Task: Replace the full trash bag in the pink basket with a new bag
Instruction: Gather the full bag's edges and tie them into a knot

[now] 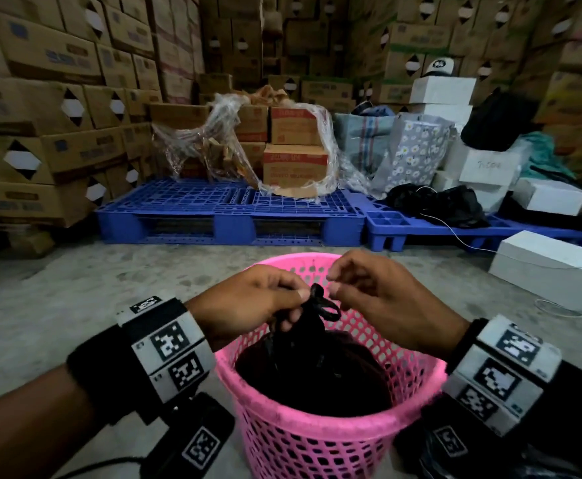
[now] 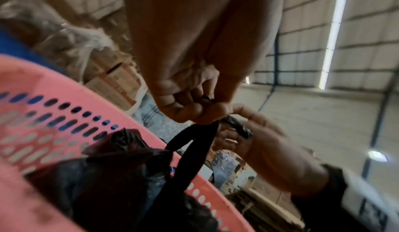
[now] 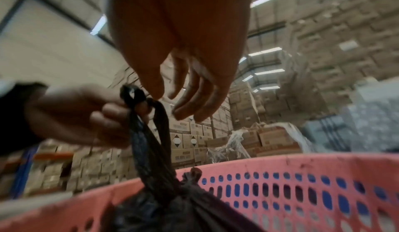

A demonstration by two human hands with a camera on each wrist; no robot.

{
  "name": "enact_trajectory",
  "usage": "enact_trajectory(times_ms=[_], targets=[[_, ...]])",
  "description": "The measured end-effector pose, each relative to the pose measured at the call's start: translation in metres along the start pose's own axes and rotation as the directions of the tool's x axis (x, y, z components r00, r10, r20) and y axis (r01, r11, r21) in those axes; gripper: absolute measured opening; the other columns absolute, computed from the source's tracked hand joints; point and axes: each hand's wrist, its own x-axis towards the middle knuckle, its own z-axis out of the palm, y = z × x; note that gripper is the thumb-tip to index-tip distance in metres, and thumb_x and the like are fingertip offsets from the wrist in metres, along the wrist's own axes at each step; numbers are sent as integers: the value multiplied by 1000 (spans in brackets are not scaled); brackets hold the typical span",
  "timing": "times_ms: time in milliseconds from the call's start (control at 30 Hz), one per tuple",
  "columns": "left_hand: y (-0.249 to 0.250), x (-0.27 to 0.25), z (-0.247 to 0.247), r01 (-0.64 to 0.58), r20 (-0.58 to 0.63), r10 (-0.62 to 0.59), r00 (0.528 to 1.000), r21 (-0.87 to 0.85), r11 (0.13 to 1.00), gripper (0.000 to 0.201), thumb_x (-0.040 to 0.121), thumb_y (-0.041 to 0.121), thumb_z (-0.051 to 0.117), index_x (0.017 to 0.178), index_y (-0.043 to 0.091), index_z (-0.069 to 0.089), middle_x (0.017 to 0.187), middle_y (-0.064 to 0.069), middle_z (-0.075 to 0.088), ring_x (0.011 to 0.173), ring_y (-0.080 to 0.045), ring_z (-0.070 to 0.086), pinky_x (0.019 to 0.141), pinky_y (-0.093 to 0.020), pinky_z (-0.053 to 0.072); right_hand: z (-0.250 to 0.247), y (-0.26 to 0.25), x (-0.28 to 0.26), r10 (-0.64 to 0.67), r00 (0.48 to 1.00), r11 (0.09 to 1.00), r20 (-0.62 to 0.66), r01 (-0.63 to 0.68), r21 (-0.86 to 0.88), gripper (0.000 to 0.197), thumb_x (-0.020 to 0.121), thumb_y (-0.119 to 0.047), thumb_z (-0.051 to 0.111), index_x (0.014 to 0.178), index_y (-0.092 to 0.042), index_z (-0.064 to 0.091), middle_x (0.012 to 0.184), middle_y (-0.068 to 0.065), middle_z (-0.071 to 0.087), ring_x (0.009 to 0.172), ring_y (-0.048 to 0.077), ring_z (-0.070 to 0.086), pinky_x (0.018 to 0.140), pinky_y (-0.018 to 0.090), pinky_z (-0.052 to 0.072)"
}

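A pink perforated basket [image 1: 334, 428] [image 2: 43, 82] [image 3: 302, 164] stands on the concrete floor right in front of me. A full black trash bag [image 1: 317, 378] [image 2: 108, 184] [image 3: 172, 210] sits inside it. The bag's two twisted handles [image 1: 312, 312] [image 2: 194, 147] [image 3: 149, 141] rise to a knot above the rim. My left hand [image 1: 293, 299] [image 2: 194, 111] [image 3: 103, 119] grips the handles just under the knot, fingers curled round them. My right hand [image 1: 338, 285] [image 3: 179, 102] [image 2: 248, 133] is beside the knot with relaxed fingers, its thumb tip touching it.
Blue plastic pallets [image 1: 231, 209] lie behind the basket with cartons in torn clear wrap. Stacked cardboard boxes wall in the back and left. A white box [image 1: 552, 271] and a white cable [image 1: 559, 309] lie on the floor at right. Dark plastic shows under my right wrist.
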Motion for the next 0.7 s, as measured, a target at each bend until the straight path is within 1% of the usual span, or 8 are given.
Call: enact_trajectory(times_ms=[67,233,300,433,500,567,633,700], targets=[[-2,1,-1,-13,-11,13,1000,-10,1000,26,92,5,46,71,12,59,52,3,57,45,-9,50,46,-17,36,0,-4,-5,88,994,983,60,-97,156,13,85,-17,62,85,-5,57,67,13,64,59,24,62,63,44,53],[-3,4,-7,8,32,-11,999,79,997,18,92,5,49,78,5,60,51,1,64,42,-9,57,43,-15,40,-4,6,-8,105,992,981,76,-116,155,10,82,-3,64,74,2,61,59,10,64,50,16,56,51,25,47],[-5,2,-23,58,28,-71,997,320,946,20,91,5,50,74,4,60,51,-1,66,42,-12,59,45,-17,44,-25,19,-11,192,971,981,142,-185,-61,13,82,-4,65,71,0,62,57,7,65,46,10,55,48,20,45],[-18,-1,-49,148,-35,-173,984,695,703,19,87,5,53,71,4,63,60,-12,70,49,-23,67,55,-31,56,-45,40,-24,420,865,862,276,-285,-418,19,78,8,52,72,-4,65,58,2,66,40,-2,52,41,9,38],[-20,0,-48,133,-81,-110,991,756,641,22,85,8,56,65,13,62,59,-9,71,49,-17,67,55,-29,57,-44,41,-21,401,890,839,218,-261,-476,19,76,8,53,72,-4,67,56,0,65,39,-5,53,41,7,38],[-15,3,-46,115,-146,-15,989,711,694,20,86,10,58,68,15,65,62,-6,71,50,-11,65,51,-23,52,-47,33,-14,285,951,873,121,-206,-442,15,78,3,60,70,-8,66,57,1,67,43,-1,57,43,8,40],[-5,6,-42,58,-170,32,985,498,865,9,85,8,61,83,13,67,64,-8,70,52,-14,64,50,-25,49,-50,18,-7,156,986,961,59,-138,-242,9,80,-3,66,72,-7,65,60,7,69,49,10,62,48,14,47],[9,10,-31,-11,-40,26,999,332,943,25,84,5,62,102,22,63,64,-9,70,52,-16,63,52,-28,50,-43,-3,-2,39,998,997,41,-36,-64,4,79,-5,68,76,-3,66,65,15,70,56,22,66,55,26,52]])
